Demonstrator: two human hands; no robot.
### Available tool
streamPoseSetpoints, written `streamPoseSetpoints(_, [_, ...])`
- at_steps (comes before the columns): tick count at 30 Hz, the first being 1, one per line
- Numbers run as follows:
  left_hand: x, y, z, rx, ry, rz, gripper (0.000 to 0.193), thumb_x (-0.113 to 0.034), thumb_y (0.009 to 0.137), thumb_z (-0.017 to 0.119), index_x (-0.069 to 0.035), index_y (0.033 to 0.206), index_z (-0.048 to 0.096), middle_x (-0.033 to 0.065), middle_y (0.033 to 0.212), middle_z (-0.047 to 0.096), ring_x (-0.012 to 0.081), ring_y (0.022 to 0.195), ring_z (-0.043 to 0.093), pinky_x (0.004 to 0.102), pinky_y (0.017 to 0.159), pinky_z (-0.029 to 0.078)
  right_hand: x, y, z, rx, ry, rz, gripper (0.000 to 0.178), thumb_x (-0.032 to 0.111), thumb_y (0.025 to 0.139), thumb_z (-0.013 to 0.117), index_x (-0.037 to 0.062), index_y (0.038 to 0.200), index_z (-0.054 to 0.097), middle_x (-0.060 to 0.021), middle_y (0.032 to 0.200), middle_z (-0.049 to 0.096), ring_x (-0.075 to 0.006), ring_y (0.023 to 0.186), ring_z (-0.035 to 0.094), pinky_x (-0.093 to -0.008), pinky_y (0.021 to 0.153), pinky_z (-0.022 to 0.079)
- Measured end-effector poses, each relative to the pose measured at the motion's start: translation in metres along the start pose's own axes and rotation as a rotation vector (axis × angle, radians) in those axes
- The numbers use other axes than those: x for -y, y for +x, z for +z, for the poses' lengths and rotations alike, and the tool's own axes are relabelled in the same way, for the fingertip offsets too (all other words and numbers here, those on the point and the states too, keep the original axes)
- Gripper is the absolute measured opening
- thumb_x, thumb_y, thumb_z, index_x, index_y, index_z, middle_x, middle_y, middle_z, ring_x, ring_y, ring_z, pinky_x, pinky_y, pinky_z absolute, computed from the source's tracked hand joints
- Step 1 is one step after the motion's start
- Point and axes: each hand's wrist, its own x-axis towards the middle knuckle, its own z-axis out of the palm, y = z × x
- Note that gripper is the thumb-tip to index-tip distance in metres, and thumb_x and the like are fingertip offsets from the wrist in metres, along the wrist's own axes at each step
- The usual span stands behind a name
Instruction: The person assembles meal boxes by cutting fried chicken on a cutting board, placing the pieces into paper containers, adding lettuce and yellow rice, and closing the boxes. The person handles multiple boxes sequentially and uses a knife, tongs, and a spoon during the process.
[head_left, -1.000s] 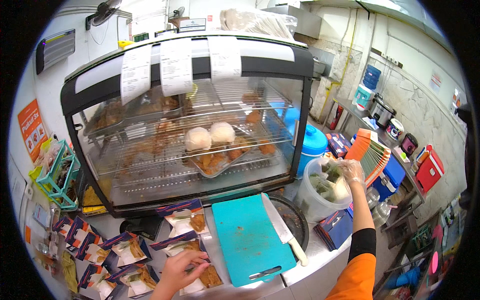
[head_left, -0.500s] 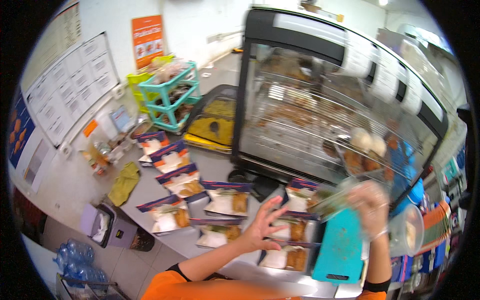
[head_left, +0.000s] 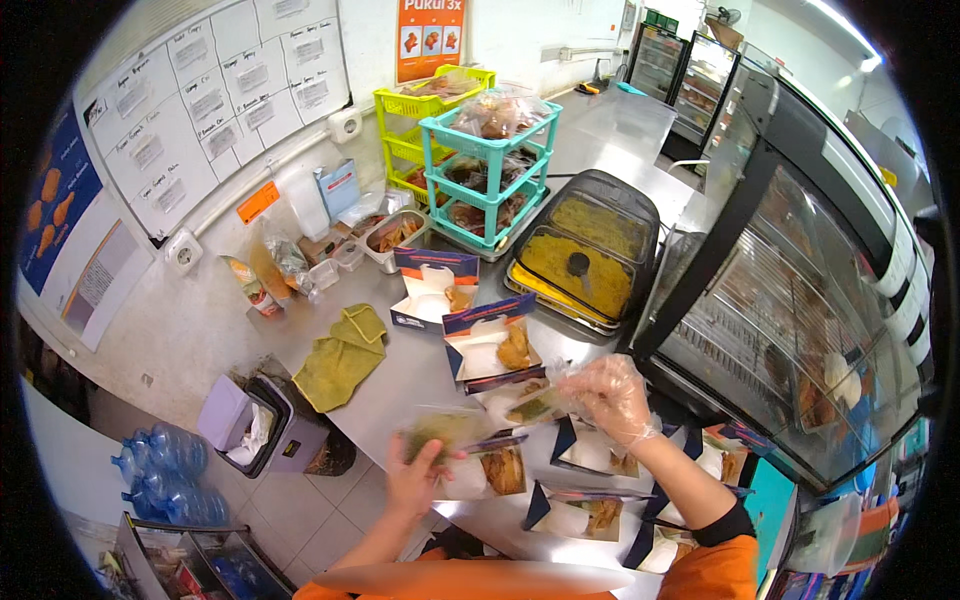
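My bare left hand (head_left: 412, 482) grips a clear plastic sachet (head_left: 447, 428) with green contents above an open box of fried chicken (head_left: 503, 470). My right hand (head_left: 608, 400), in a clear plastic glove, has its fingertips pinched at the edge of another green-filled sachet (head_left: 533, 408). That sachet lies over an open box next to the fried pieces. Several more open dark-blue cardboard boxes (head_left: 590, 512) stand around my hands, each with a white portion and a golden fried piece.
A glass display warmer (head_left: 690, 375) rises at the right. Behind the boxes are a black tray of yellow crumbs (head_left: 580, 275) and a turquoise tiered rack (head_left: 490, 185). A green cloth (head_left: 342, 358) lies at the left edge, above a purple bin (head_left: 265, 425).
My view has swung left. My right hand has moved from over the turquoise board to the boxes. My left hand, spread before, now grips a green-filled sachet.
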Motion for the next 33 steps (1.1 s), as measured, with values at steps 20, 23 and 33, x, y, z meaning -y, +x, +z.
streamPoseSetpoints(20, [-0.041,0.065,-0.032,0.123,0.288,-0.187,0.031,-0.004,0.082,0.064,-0.003,0.105,0.044,0.0127,0.099,0.061,0.0238,0.075,0.066,0.0264,0.042,0.050,0.001,0.082,0.040,1.078,-0.330,-0.013,0.041,0.030,0.078,0.064,0.0126,0.114,0.058,-0.0121,0.099,0.064,-0.0262,0.091,0.061,-0.0391,0.073,0.051])
streamPoseSetpoints(23, [-0.030,0.086,-0.017,0.223,0.432,-0.126,0.029,-0.003,0.080,0.066,-0.002,0.100,0.046,0.0111,0.095,0.062,0.0190,0.072,0.065,0.0252,0.044,0.050,0.036,0.093,0.024,0.535,0.248,0.039,0.038,0.024,0.075,0.070,0.0095,0.108,0.060,-0.0114,0.092,0.064,-0.0233,0.083,0.062,-0.0348,0.073,0.051])
streamPoseSetpoints(33, [-0.001,0.125,-0.024,0.204,0.274,-0.025,0.021,-0.014,0.088,0.059,-0.002,0.101,0.049,0.0070,0.090,0.060,0.0118,0.074,0.061,0.0258,0.050,0.052,-0.005,0.112,0.078,0.333,0.526,0.174,0.003,0.008,0.074,0.067,0.0054,0.076,0.066,-0.0089,0.080,0.066,-0.0218,0.073,0.063,-0.0321,0.067,0.049])
